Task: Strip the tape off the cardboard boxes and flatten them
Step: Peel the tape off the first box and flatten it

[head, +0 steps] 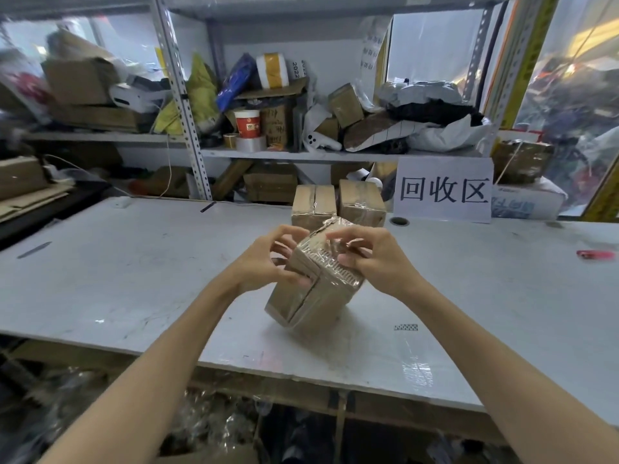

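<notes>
Head view: a cardboard box (315,289) is held in both hands over the middle of the white table (134,262), near its front edge. The box is tilted, with its long axis running from a low corner nearest the camera up and away to a raised far end; whether the low corner touches the table cannot be told. A dark seam between two flaps is seen down the near face, and a raw corrugated edge is exposed across the upper part. Glossy clear tape (330,241) is wrapped over the raised end, wrinkled and catching the light. The left hand (264,259) is closed on the box's left side, the thumb laid on the near face and the fingers curled over the top edge. The right hand (371,259) is closed on the upper right, the thumb pressed at the corrugated edge and the fingers curled onto the taped top. Two more taped boxes (313,207) are stood side by side just behind, beside a paper sign (443,190). A small red object (596,254) is lying at the table's far right.
</notes>
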### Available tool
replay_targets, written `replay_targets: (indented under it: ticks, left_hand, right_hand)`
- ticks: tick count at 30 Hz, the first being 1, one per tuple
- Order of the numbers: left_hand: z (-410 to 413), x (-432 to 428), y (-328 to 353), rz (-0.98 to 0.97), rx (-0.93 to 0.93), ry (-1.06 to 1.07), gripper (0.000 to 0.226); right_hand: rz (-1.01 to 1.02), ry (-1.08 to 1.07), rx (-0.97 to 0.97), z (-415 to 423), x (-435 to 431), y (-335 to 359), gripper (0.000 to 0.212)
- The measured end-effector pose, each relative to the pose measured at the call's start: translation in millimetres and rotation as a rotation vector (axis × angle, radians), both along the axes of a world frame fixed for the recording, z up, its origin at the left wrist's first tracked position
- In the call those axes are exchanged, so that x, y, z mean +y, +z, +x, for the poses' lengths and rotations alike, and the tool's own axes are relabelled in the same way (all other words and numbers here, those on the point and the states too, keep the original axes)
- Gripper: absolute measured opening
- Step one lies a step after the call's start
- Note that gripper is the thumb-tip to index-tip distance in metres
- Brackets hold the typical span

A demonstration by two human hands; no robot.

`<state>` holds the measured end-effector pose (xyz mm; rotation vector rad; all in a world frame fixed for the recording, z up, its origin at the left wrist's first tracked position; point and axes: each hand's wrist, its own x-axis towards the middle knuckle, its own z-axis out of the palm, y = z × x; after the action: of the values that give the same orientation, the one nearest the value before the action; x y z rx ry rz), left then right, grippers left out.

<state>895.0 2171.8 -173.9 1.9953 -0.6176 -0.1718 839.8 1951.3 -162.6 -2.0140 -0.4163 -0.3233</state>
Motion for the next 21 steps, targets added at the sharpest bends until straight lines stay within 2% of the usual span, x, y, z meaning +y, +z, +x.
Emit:
replay_targets:
  ticks: [3, 5, 8, 11, 14, 16, 19, 21]
  left_hand:
    - [3.3, -9.5, 2.4, 0.085, 0.072, -0.138, 0.124]
    - [3.3, -18.6, -1.9, 0.092, 0.129, -0.203, 0.136]
    - [7.7, -29.9, -10.0, 0.049, 0.224, -0.217, 0.133]
    - [14.2, -33.8, -14.2, 0.081, 0.190, -0.226, 0.123]
    - [18.9, -35.9, -15.2, 0.079, 0.170, -0.190, 0.123]
    - [18.9, -40.8, -13.7, 0.061, 0.201, -0.187, 0.131]
    - [16.3, -47.9, -9.5, 0.060, 0.206, -0.190, 0.137]
    - [15.0, -49.7, -5.5, 0.059, 0.137, -0.138, 0.134]
  right_hand:
    - [-0.019, 0.096, 0.013, -0.6, -3.2, 1.0, 0.036]
    - [0.035, 0.132, 0.029, -3.6, -8.7, -0.3, 0.037]
    - [0.123, 0.121, 0.079, -6.7, -27.2, -4.5, 0.047]
    - [0.168, 0.095, 0.110, -9.6, -39.5, -6.8, 0.051]
    - [0.145, 0.056, 0.095, -11.9, -35.6, -4.9, 0.037]
    - [0.090, 0.052, 0.056, -13.7, -30.9, -2.8, 0.029]
    - [-0.039, 0.048, -0.007, -14.0, -21.4, -1.4, 0.038]
    - [0.018, 0.008, -0.037, -15.0, -15.8, -0.1, 0.036]
